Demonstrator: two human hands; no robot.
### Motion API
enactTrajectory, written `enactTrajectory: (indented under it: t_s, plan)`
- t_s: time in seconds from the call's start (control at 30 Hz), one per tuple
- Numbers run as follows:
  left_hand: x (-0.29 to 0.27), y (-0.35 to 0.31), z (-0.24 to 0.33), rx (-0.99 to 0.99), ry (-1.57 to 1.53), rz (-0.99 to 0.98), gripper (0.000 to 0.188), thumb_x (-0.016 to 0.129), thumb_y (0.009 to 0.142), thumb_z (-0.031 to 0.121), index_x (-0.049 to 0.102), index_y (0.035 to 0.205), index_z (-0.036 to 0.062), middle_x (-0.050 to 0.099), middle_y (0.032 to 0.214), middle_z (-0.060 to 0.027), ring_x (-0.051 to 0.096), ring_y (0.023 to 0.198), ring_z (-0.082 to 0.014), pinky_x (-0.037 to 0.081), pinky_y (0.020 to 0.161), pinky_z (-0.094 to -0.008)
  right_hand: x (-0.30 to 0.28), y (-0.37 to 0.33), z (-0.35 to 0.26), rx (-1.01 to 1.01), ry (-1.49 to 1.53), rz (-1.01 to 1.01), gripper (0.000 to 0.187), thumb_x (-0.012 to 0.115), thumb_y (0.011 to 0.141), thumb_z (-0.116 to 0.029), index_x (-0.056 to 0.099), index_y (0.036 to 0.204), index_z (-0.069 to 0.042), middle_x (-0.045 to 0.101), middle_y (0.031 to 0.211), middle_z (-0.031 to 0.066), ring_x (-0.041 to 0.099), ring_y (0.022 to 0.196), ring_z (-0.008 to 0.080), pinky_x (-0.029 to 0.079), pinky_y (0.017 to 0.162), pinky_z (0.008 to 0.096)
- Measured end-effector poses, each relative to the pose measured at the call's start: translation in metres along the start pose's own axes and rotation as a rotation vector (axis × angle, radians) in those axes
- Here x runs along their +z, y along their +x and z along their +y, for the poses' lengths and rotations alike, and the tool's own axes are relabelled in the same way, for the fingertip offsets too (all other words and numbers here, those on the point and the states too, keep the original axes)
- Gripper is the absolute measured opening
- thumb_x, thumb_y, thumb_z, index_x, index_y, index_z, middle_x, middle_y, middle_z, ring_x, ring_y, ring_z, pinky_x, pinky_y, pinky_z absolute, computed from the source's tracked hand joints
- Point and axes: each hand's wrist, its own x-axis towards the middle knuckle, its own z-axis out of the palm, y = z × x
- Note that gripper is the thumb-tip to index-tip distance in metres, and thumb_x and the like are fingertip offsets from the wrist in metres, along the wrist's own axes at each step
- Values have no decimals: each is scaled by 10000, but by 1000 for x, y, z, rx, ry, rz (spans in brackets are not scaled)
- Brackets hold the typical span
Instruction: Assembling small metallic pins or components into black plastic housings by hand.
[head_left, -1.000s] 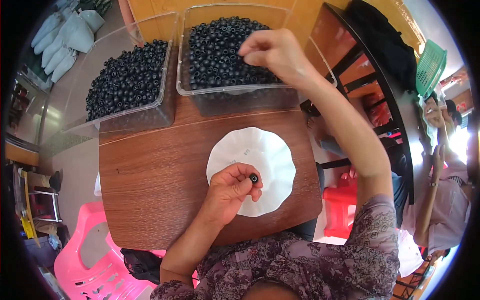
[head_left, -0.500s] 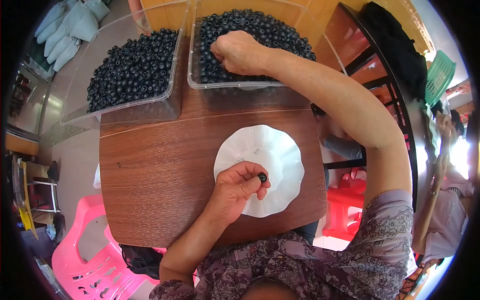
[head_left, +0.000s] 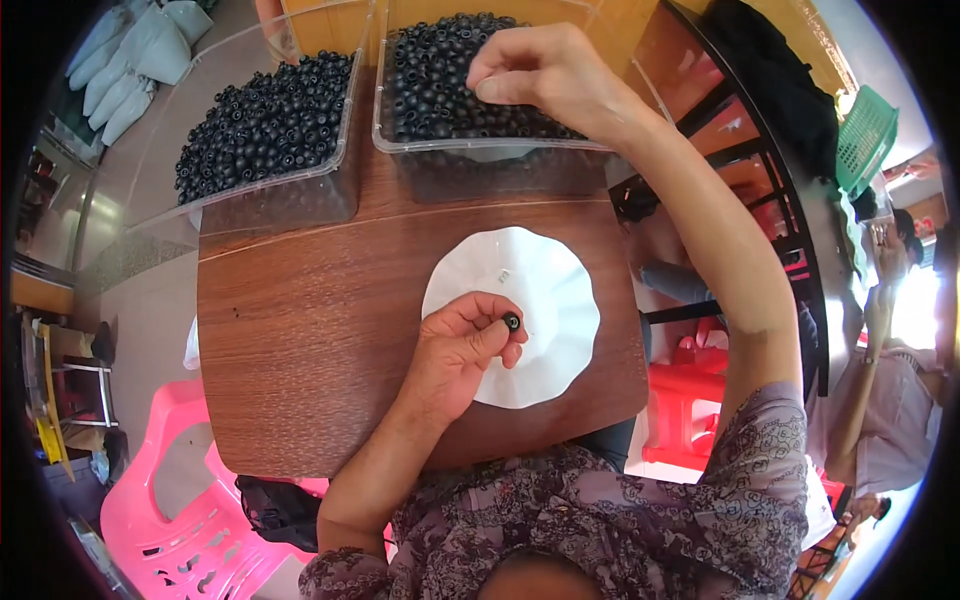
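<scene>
Pinching a small black bead [head_left: 511,322] between thumb and fingers, the left hand [head_left: 462,350] rests over the white scalloped plate [head_left: 545,290]. At twelve o'clock, the right hand [head_left: 545,72], fingers curled together, dips into the bead-filled clear tub [head_left: 450,150].

A pink plastic chair [head_left: 190,520] at lower left — red stool [head_left: 690,410] and green basket [head_left: 865,135] at right.

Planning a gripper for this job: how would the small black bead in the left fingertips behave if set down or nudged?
The black bead looks round, so it would probably roll on the wooden table. It seems light, since the left hand pinches it with fingertips alone. The white plate with its wavy rim might contain it.
</scene>
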Motion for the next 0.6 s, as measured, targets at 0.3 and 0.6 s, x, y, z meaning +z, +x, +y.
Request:
enactTrajectory:
  t_s: [0.3,0.6]
  plan:
    - [3,-1,0,68,-79,-21,172,579,849,66,554,985,-36,601,849,-119,553,675,-165,442,631,-295,55,-118,-40,170,442,233,117,672,702,18,658,814,-11,620,700,-3,537,655,39,438,599,189]
    - [14,-13,-3,76,-70,-33,181,571,862,85,555,996,-37,604,846,-112,545,667,-148,433,624,-291,86,-162,-36,155,454,263,128,673,705,34,652,824,-8,610,727,0,525,661,54,435,616,201]
